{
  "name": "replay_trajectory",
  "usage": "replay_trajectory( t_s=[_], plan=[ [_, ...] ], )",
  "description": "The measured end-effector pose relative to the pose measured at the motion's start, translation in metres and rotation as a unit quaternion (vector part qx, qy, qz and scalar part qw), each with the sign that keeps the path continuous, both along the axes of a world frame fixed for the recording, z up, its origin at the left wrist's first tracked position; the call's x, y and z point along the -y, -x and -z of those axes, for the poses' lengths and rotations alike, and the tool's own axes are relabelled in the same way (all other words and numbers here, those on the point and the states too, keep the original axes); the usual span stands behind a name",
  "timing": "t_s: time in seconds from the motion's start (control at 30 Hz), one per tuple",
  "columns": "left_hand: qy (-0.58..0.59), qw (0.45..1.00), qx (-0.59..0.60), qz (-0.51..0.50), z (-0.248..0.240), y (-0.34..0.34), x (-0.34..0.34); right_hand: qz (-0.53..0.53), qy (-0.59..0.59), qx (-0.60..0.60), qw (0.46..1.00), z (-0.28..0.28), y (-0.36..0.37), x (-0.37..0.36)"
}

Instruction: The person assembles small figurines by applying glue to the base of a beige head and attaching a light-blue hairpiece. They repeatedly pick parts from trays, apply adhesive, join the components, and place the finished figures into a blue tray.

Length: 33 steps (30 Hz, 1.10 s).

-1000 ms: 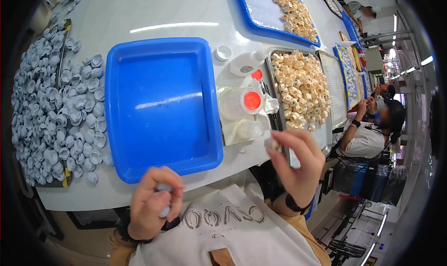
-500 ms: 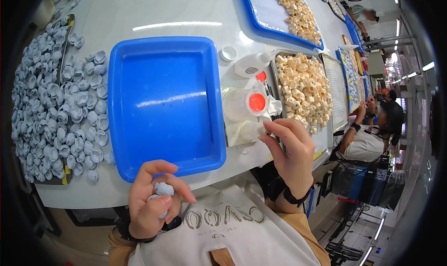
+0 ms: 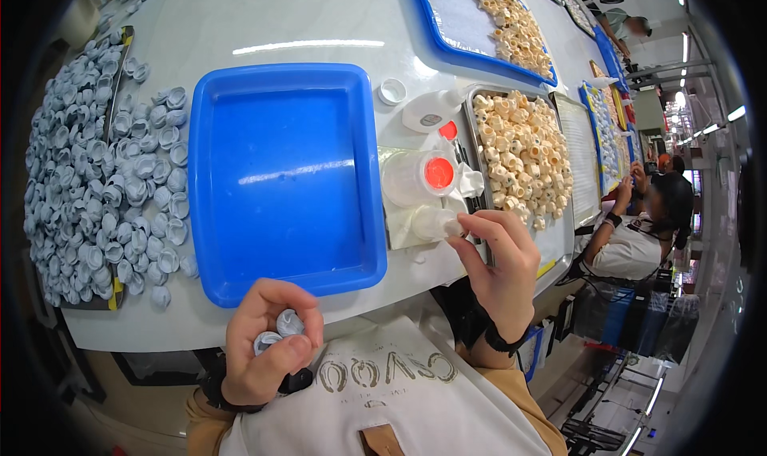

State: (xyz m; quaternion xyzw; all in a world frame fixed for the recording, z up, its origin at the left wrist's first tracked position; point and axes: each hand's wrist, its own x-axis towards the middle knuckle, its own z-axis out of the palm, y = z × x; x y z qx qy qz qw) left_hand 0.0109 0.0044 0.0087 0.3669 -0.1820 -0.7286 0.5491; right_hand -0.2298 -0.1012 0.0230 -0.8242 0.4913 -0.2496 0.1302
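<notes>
My left hand (image 3: pixel 254 366) is curled around two small grey-blue, ridged, cup-like pieces (image 3: pixel 290 323), in front of the blue tray's near edge. With thumb and forefinger, my right hand (image 3: pixel 510 268) pinches the tip of a small white bottle (image 3: pixel 432 224), which lies pointing toward it. Beside that bottle is a clear plastic jar (image 3: pixel 405 176) with a red-centred top. The large blue tray (image 3: pixel 288 289) has a bare bottom. Left of it, many similar grey-blue pieces (image 3: pixel 80 192) are heaped on the table.
A metal tray of cream-coloured hollow pieces (image 3: pixel 519 156) sits to the right. Behind it is another blue tray (image 3: pixel 438 37) with more cream pieces. A white squeeze bottle (image 3: pixel 427 111) and a small white round dish (image 3: pixel 391 92) stand nearby. A co-worker (image 3: pixel 631 240) works farther right.
The fingers of my left hand have closed in more, and the two grey-blue pieces have turned in them. My right hand stays at the small bottle's tip, barely shifted.
</notes>
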Motion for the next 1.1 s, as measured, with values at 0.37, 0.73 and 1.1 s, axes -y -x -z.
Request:
replay_trajectory(
  t_s=[0.37, 0.73, 1.1],
  plan=[
    [0.074, 0.993, 0.089, -0.023, 0.011, 0.008, -0.004, 0.001, 0.032, 0.028, 0.999, 0.008, 0.006, -0.004],
    [0.099, 0.99, 0.081, 0.054, 0.007, 0.009, -0.007, 0.002, -0.002, 0.015, 1.0, 0.003, 0.003, -0.002],
    [0.07, 0.99, 0.088, 0.087, 0.005, 0.007, -0.007, 0.005, -0.046, -0.016, 0.999, -0.002, 0.002, 0.002]
  ],
)
